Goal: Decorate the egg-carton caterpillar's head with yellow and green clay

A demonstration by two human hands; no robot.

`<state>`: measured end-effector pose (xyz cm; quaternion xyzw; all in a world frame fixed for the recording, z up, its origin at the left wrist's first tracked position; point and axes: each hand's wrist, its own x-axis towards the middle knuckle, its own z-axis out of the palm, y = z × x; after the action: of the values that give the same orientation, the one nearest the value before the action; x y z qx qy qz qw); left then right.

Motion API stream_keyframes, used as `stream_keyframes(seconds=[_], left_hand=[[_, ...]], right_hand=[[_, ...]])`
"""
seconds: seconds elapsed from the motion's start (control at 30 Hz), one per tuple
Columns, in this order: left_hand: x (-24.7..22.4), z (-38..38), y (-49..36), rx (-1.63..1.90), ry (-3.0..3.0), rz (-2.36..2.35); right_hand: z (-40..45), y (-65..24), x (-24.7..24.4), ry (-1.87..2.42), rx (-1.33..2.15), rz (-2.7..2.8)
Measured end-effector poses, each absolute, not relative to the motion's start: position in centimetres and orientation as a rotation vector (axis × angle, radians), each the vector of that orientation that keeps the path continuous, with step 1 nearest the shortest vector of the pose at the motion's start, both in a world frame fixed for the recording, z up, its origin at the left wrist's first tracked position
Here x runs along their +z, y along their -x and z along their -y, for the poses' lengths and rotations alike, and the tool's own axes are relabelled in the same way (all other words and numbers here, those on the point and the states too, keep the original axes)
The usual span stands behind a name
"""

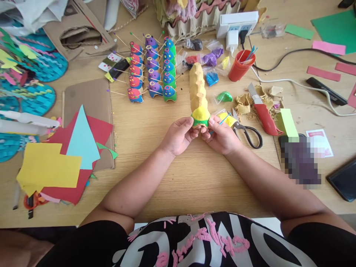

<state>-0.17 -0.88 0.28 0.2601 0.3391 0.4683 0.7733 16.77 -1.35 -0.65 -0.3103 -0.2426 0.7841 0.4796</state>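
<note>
A long bumpy tan carton strip points away from me, its near end covered in yellow with a green band along the lower edge. My left hand pinches the near end's left side, and my right hand pinches its right side. Both thumbs rest on the green band, with fingertips curled beneath. Just right of my right hand lie a yellow lump in a bag and black-handled scissors. A thin blue stick shows beside my right hand.
Three rows of painted caterpillar figures stand left of the strip. A red cup, green clay, a red-handled knife and a power strip are at right. Colored paper covers cardboard at left.
</note>
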Motion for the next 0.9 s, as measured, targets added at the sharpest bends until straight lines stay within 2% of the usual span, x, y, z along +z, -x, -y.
stream_keyframes(seconds=[0.9], left_hand=[[0.6,0.86,0.03,1.043,-0.612,-0.772]], right_hand=[[1.25,-16.67,-0.34,0.773,1.93,0.596]])
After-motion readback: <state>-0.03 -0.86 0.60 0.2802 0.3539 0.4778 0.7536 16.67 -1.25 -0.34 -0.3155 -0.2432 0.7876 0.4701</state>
